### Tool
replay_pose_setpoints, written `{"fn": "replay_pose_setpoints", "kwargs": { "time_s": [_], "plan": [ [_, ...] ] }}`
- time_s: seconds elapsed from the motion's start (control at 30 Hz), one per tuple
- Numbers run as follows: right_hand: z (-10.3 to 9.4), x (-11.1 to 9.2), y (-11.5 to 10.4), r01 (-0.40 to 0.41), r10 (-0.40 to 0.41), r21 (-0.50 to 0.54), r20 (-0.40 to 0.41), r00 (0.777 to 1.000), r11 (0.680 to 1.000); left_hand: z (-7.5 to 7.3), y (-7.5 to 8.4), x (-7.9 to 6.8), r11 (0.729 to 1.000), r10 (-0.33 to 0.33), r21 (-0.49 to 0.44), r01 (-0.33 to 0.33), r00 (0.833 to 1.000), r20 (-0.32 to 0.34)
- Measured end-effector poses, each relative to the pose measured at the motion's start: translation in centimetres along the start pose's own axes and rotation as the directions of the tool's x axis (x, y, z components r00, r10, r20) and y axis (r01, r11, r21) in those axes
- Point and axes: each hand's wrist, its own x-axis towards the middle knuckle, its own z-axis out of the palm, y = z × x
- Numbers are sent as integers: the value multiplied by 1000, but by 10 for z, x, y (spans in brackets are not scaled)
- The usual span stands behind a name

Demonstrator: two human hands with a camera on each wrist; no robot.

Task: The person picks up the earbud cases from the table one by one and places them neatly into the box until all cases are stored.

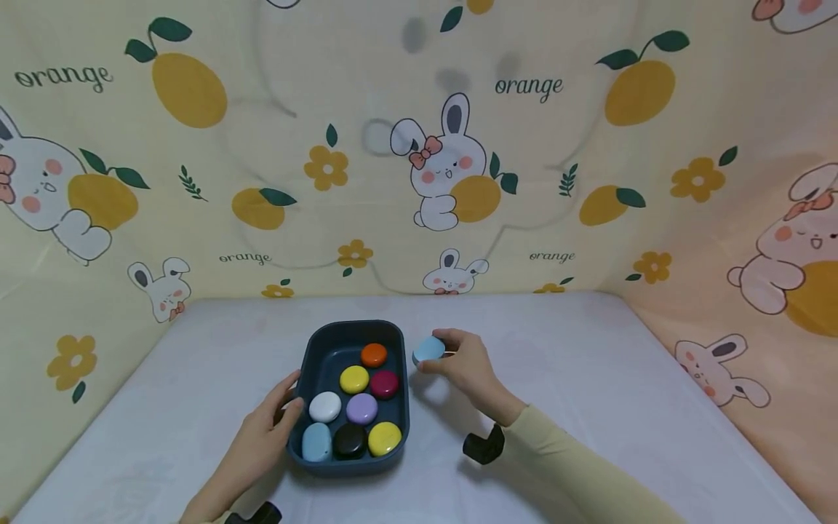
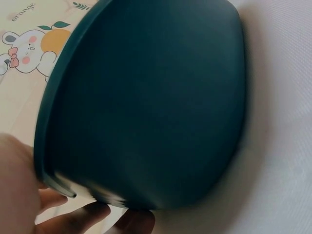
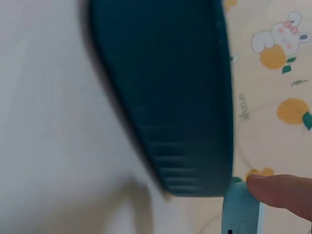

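Note:
A dark blue tray (image 1: 327, 466) with rounded corners stands on the table. My left hand (image 1: 265, 429) holds its left side, thumb at the rim and fingers along the outer wall. To the right of the tray, my right hand (image 1: 465, 364) pinches a light blue rounded piece (image 1: 428, 350) between thumb and fingers, close beside the far right rim. In the right wrist view, a fingertip (image 3: 273, 190) lies on that piece (image 3: 240, 209). Inside the tray are several smooth rounded pieces, among them orange (image 1: 374, 355), dark red (image 1: 384, 384), white (image 1: 325, 407), purple (image 1: 362, 409) and black (image 1: 350, 441).
Two yellow pieces and another light blue piece (image 1: 317, 442) also lie in the tray; its far left part shows bare floor. A white cloth (image 1: 556, 349) covers the table. Behind and at both sides hangs a curtain (image 1: 366, 65) printed with rabbits and oranges.

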Motion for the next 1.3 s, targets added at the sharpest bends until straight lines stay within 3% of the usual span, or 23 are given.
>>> {"fn": "replay_pose_setpoints", "kwargs": {
  "time_s": [0.2, 0.4, 0.87, 1.1, 1.3],
  "plan": [
    [1, -7, -15, 27, -27, 17, 16, 1000, 999, 1, 0, -1, 1000, -14, -11, 14, 1000, 9],
    [7, -15, -25, 63, -68, 50, 95, 993, 997, 0, 0, -2, 1000, -7, -13, 7, 1000, 4],
    [20, -25, -24, 128, -143, 65, 334, 932, 990, -1, 1, -1, 1000, -16, -12, 16, 1000, 1],
    [22, -27, -22, 152, -167, 71, 365, 916, 986, -1, 0, -1, 1000, -13, -15, 14, 1000, 4],
    [20, -24, -18, 269, -238, -30, 378, 895, 963, -1, 0, -1, 1000, -15, -21, 15, 1000, -2]
  ]
}}
